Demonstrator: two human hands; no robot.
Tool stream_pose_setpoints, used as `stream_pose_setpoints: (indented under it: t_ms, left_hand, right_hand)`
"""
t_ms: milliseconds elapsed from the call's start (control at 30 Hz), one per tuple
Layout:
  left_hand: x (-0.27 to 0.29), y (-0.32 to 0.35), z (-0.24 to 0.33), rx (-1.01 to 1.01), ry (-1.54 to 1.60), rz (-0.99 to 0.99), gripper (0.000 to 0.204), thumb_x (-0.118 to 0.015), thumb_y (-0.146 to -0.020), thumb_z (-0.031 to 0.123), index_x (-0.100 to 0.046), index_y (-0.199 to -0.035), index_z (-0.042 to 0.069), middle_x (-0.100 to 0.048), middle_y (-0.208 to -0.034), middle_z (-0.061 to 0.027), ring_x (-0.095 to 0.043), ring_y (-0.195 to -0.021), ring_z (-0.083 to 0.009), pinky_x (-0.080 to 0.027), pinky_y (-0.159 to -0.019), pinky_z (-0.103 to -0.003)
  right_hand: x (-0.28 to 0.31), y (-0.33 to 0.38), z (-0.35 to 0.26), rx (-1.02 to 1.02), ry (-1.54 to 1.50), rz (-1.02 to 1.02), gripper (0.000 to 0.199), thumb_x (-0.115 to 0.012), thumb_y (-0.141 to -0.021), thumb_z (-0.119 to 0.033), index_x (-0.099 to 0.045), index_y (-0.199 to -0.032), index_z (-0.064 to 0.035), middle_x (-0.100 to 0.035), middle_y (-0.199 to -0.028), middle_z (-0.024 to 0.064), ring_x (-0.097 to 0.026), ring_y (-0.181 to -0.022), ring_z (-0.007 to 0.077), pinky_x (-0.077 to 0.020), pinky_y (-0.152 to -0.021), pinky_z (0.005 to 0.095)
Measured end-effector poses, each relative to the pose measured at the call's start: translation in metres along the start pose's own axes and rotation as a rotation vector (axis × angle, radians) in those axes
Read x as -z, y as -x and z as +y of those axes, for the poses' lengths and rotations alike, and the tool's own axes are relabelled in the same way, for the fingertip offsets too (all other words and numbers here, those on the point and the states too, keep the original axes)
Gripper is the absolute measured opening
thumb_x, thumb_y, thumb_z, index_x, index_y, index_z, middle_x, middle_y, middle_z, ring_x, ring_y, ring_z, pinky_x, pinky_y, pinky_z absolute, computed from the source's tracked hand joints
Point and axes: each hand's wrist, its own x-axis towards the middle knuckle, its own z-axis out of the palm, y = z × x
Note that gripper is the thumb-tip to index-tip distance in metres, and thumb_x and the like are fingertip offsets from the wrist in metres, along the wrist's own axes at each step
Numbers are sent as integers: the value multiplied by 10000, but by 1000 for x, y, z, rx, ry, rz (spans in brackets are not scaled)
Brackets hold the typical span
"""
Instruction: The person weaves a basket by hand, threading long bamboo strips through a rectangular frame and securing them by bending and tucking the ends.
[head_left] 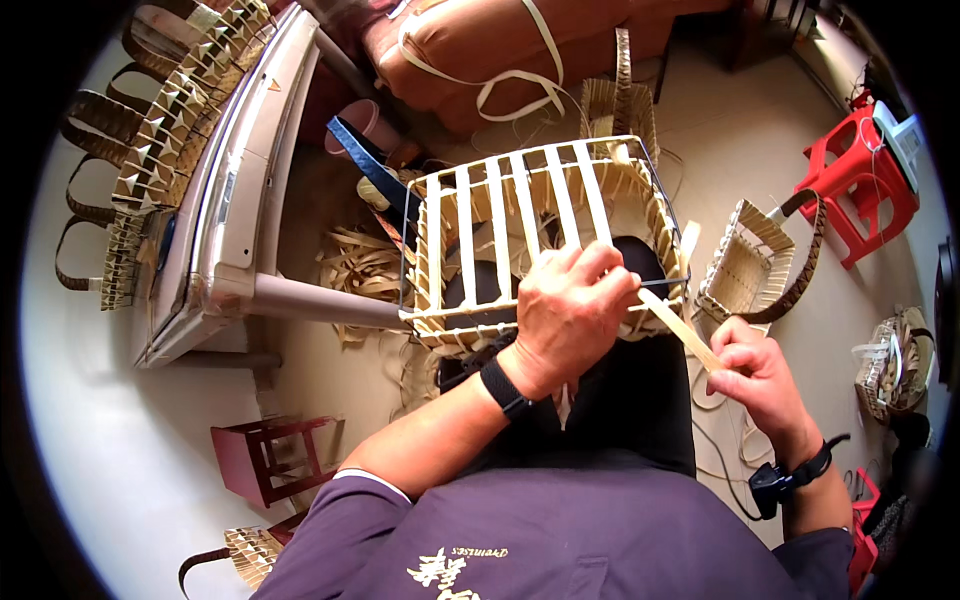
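Observation:
On my lap rests a rectangular basket frame (412, 250) of dark wire, partly wrapped in pale flat strips. Several parallel pale strips (497, 235) span its upper face from the far rim to the near one. My left hand (580, 305) is closed over the near rim, its fingers curled and pressed together; what lies under them is partly hidden. A loose flat strip (683, 328) runs from beside those fingers to the right. Its other end is pinched between the thumb and bent fingers of my right hand (755, 375).
A finished basket (750, 260) with a dark handle stands on the right, near a red stool (865, 185). Another basket (640, 110) sits beyond the frame. Loose strips (365, 265) heap by the table (235, 200) at left; a brown sofa (460, 50) is behind.

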Motion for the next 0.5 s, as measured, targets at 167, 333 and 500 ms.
stream_pose_setpoints:
  t_ms: [167, 333, 500]
  left_hand:
    - [-7, 5, -4, -45, -123, 15, 102, -825, -884, 181, -732, -884, 140, -690, -968, -3, -665, -839, -246, -516, -715, -402]
    - [-7, -2, -3, 3, -81, 30, 132, -790, -928, 185, -682, -870, 135, -685, -987, -5, -667, -862, -270, -544, -739, -429]
    - [-13, 4, -4, 0, -98, 36, 129, -793, -918, 179, -677, -879, 141, -670, -963, 7, -670, -883, -267, -549, -743, -430]
  right_hand:
    - [9, 55, -15, 397, 554, -6, 250, -954, -708, -192, -737, -770, -83, -689, -1443, 145, -507, -1477, 442, -404, -1222, 549]
    - [17, 146, 40, -279, 57, -357, 218, -948, -837, -137, -758, -831, -30, -828, -979, 65, -772, -1026, 247, -586, -963, 431]
    - [75, 341, 239, -1186, -24, -356, 102, -863, -957, -138, -846, -1004, -49, -820, -959, 29, -798, -984, 211, -616, -783, 402]
